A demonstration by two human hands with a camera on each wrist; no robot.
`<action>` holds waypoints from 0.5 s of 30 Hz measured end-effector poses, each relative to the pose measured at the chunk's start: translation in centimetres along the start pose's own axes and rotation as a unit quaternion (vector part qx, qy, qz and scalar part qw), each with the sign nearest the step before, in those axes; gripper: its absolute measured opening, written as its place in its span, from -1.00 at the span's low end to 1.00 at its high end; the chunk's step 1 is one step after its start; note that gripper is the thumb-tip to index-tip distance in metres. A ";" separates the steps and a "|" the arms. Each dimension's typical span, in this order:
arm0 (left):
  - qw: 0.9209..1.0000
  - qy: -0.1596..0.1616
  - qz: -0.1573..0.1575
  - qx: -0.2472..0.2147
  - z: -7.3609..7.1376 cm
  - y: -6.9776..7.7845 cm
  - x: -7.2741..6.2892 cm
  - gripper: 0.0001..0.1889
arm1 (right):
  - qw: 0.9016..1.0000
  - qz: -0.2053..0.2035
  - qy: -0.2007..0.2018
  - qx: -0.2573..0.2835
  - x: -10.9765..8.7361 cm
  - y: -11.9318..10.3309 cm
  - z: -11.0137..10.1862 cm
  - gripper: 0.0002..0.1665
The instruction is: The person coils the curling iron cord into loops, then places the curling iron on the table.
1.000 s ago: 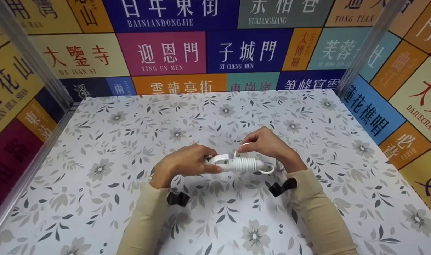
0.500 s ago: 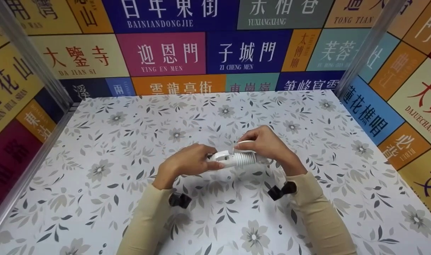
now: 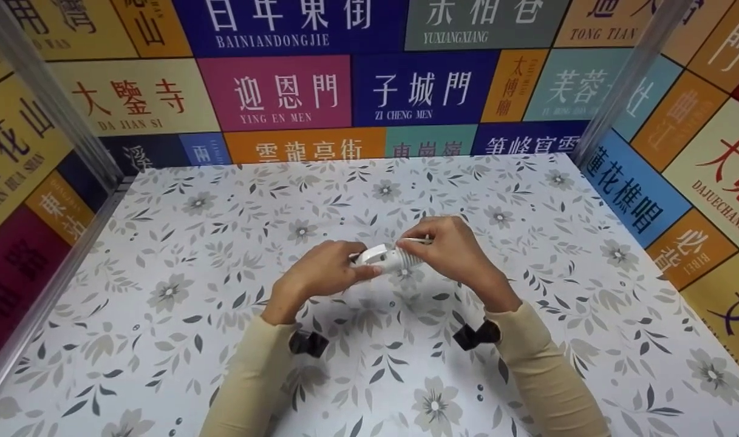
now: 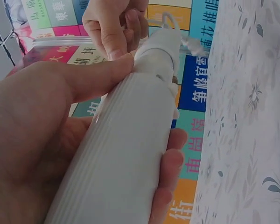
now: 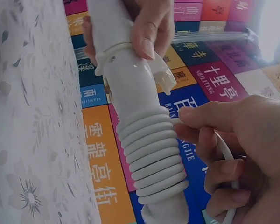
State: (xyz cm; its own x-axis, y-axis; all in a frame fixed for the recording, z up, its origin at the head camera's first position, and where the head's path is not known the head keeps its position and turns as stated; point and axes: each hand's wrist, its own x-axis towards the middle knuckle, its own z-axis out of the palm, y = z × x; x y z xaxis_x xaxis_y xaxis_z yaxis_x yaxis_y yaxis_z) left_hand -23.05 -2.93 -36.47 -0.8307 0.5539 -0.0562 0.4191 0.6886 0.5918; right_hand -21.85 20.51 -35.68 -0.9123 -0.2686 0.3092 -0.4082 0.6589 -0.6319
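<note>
My left hand (image 3: 323, 267) grips a white cylindrical appliance (image 4: 126, 135) with a ribbed body, held above the table, thumb along its side. White cord (image 5: 151, 151) is wound in several close turns around the narrower part of the appliance. A curved tab (image 5: 164, 79) juts from its side near the left thumb. My right hand (image 3: 457, 249) pinches the cord between thumb and forefinger beside the coils. A slack length of cord (image 5: 226, 151) runs down through the curled right fingers. In the head view the right hand covers the far end of the appliance.
A white table (image 3: 369, 364) with a grey leaf and flower print lies under both hands. Colourful panels (image 3: 272, 91) with Chinese lettering stand behind and at both sides. Clear corner posts (image 3: 618, 79) join the panels. Dark wrist cameras (image 3: 308, 344) sit at both cuffs.
The right hand has moved left, closer to the left hand, with the cord. The appliance has turned so less of its coiled part shows, and its right end is now hidden.
</note>
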 end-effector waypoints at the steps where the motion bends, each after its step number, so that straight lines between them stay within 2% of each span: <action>1: 1.000 0.004 -0.006 0.001 0.0 0.0 0.0 -0.67 | 1.000 -0.008 0.003 -0.013 -0.1 -0.1 0.1 -0.85; 4: 1.000 0.018 -0.025 0.000 0.0 0.0 0.1 -0.68 | 1.000 -0.014 0.003 -0.021 -0.3 -0.4 0.1 -0.81; 9: 0.997 0.060 -0.055 -0.009 -0.2 0.2 -0.1 -0.69 | 1.000 -0.018 0.011 0.014 -0.3 -0.5 0.2 -0.77; 15: 0.989 0.121 -0.090 -0.010 -0.3 0.6 -0.2 -0.56 | 0.997 -0.054 0.043 0.044 -0.3 -0.6 0.6 -0.78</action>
State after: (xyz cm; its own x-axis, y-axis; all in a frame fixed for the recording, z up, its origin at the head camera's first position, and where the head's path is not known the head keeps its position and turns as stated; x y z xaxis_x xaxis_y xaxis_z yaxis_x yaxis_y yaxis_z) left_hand -22.81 -2.78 -35.88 -0.9555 0.2934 0.0303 0.2509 0.7546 0.6063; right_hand -21.38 19.75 -35.80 -0.8584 -0.2713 0.4354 -0.5084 0.5638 -0.6509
